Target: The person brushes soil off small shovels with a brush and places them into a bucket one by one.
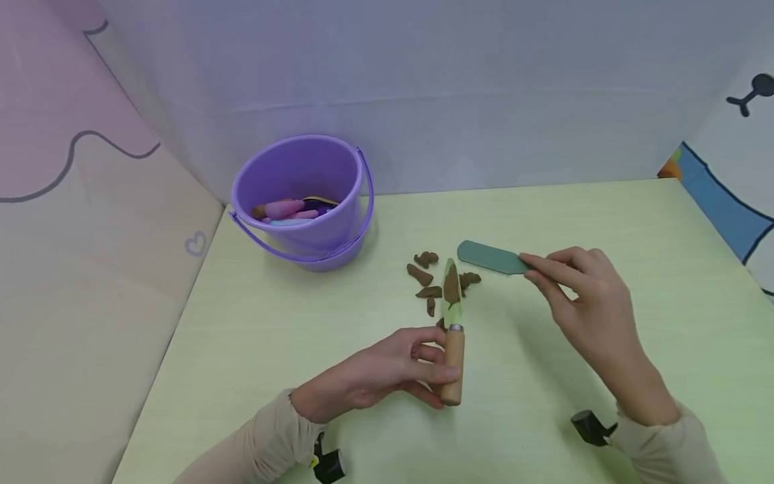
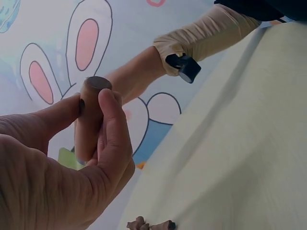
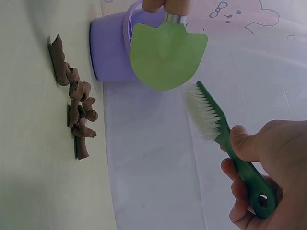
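Observation:
My left hand [image 1: 411, 366] grips the wooden handle [image 1: 455, 370] of a small trowel, its fingers and thumb wrapped round it. The trowel's light green blade [image 3: 168, 55] points away from me, and a brown patch shows on it in the head view; whether that is a loose piece or a smear I cannot tell. Between thumb and fingers my right hand [image 1: 583, 296] holds a green brush [image 1: 491, 257] with white bristles [image 3: 204, 115]. The bristles are close to the blade in the right wrist view. Several brown curled pieces [image 1: 420, 275] lie on the table around the blade.
A purple bucket [image 1: 346, 225] with a handle stands at the table's back left, holding pink and other coloured items [image 1: 284, 209]. White cloth walls with printed drawings border the pale table [image 1: 242, 349] at the back and sides.

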Tool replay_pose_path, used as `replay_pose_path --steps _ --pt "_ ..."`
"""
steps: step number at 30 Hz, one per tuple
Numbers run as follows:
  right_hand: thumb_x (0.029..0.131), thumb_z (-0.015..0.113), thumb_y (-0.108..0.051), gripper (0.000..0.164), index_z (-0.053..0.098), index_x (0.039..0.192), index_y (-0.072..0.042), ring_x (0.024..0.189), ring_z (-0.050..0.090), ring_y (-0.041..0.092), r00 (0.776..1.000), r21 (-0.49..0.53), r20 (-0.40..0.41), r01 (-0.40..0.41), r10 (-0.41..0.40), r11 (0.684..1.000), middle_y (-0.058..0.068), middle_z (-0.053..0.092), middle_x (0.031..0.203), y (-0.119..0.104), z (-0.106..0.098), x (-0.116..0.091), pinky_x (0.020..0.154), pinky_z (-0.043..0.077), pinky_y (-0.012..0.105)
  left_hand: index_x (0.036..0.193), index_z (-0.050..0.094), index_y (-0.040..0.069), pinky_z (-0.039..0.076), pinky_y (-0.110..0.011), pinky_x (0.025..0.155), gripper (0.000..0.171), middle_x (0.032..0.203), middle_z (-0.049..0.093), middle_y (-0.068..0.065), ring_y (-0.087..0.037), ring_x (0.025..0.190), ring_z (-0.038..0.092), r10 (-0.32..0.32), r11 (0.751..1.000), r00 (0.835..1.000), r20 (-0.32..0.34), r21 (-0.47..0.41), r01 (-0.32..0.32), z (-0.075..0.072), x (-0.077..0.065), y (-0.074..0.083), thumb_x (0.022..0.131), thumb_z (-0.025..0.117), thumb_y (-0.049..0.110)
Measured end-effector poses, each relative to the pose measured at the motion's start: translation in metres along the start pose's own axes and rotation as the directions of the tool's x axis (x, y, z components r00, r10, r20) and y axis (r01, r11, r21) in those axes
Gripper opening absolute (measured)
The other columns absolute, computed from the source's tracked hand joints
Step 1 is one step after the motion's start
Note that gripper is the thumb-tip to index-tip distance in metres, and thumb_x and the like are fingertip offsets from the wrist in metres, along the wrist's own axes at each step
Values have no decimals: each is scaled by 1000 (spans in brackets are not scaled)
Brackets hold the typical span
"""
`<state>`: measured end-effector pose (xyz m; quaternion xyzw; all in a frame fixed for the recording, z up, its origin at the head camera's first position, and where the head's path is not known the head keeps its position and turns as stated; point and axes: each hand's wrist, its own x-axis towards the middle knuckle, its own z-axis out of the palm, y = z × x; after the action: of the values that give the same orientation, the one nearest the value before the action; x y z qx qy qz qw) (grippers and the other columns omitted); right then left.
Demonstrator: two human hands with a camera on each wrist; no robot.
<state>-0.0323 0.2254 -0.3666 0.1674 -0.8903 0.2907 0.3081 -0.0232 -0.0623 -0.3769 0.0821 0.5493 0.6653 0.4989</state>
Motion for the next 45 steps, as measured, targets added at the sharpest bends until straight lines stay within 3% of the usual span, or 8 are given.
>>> replay_pose_path --steps 5,9,12,24,28,35,41,45 --pt "92 75 -22 25 82 112 -9 81 46 21 1000 12 -4 6 -6 1000 10 71 92 -3 -2 -1 75 26 11 117 59 6 65 -36 75 26 87 68 -1 -15 76 72 16 996 996 -87 89 -8 4 -1 -2 95 73 12" --pt "98 56 -48 49 82 113 -9 82 46 21 1000 13 4 19 -19 1000 11 71 93 -9 -6 0 75 27 13 110 59 9 63 -33 67 28 79 63 1 -13 71 70 33 986 985 -167 169 -4 6 -1 -4 91 79 15" --pt "100 59 -45 43 82 113 -10 83 46 20 999 14 26 35 -35 999 9 71 94 -16 -8 -1 74 30 16 104 60 10 60 -31 62 30 75 60 1 -13 67 68 60 969 974 -216 247 -5 8 -1 -6 87 83 17" --pt "104 50 -52 53 83 108 -11 82 49 15 987 36 101 119 -122 992 0 70 93 -29 1 -15 67 37 17 95 60 18 44 -25 54 33 72 61 5 -11 56 57 191 805 930 -314 592 34 7 -4 -2 82 88 30" --pt "104 50 -53 52 83 108 -12 82 47 13 986 47 118 114 -119 992 -1 69 92 -28 8 -19 66 35 16 95 59 17 46 -25 52 33 70 59 5 -10 54 57 203 809 923 -326 587 30 6 -4 0 82 87 28" --pt "103 49 -53 54 82 110 -12 81 46 14 986 24 141 88 -91 996 1 69 92 -22 15 -23 67 34 16 93 57 11 52 -31 49 34 68 57 3 -13 45 56 177 870 930 -323 493 6 6 -6 2 82 86 22" --pt "96 71 -32 28 82 110 -11 79 45 15 985 -1 155 74 -73 997 3 68 90 -15 19 -23 67 32 16 91 57 10 56 -37 51 33 69 57 2 -14 44 58 160 884 928 -336 467 17 6 -6 3 81 86 20" --pt "101 55 -48 47 82 109 -11 78 44 16 987 -12 142 72 -69 997 4 68 91 -12 23 -24 67 32 18 91 57 9 54 -34 52 32 70 57 2 -15 43 60 148 886 928 -342 463 29 5 -6 2 81 86 20"
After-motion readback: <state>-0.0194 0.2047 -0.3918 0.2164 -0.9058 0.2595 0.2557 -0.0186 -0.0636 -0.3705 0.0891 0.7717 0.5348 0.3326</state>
